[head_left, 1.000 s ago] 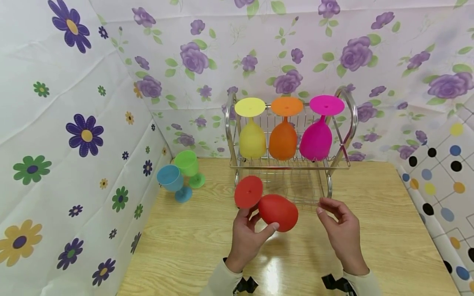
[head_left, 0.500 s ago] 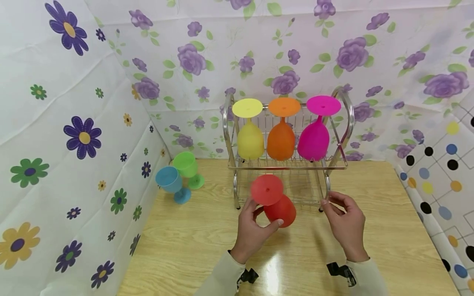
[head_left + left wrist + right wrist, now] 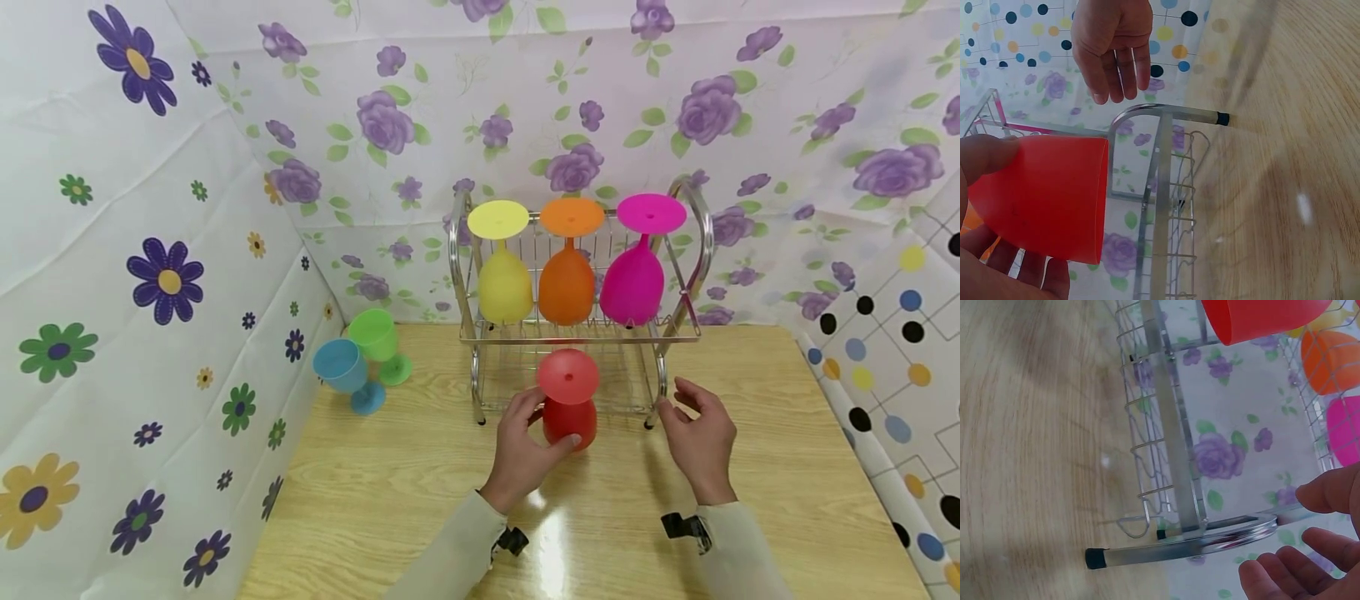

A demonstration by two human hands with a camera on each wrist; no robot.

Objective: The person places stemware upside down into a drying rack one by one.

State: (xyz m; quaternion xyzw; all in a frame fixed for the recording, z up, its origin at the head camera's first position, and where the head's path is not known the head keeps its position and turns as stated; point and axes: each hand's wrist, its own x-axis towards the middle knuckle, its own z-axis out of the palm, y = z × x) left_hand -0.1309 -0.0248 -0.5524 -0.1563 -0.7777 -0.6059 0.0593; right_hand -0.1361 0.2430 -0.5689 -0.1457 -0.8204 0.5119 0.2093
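A red plastic goblet [image 3: 570, 421] is upside down in my left hand [image 3: 521, 454], its round foot uppermost, in front of the rack's lower tier. Thumb and fingers curl round its bowl; in the left wrist view the red bowl [image 3: 1047, 197] shows its rim toward the table. My right hand [image 3: 701, 437] is beside the right front leg of the metal dish rack [image 3: 577, 340], holding nothing. Its fingers are loosely bent in the right wrist view, near the chrome frame [image 3: 1229, 544]. Upside down on the upper tier stand a yellow goblet [image 3: 506, 287], an orange goblet [image 3: 567, 287] and a magenta goblet [image 3: 632, 283].
A blue goblet [image 3: 341, 367] and a green goblet [image 3: 375, 335] stand upright at the table's left back. The wooden table [image 3: 360, 492] meets flowered cloth walls [image 3: 420, 167] at the back and left, and a dotted cloth [image 3: 885, 400] on the right.
My left hand has moved right and turned the red goblet from lying sideways to upside down. The right hand shifted right to the rack's leg, and its fingers have come slightly away.
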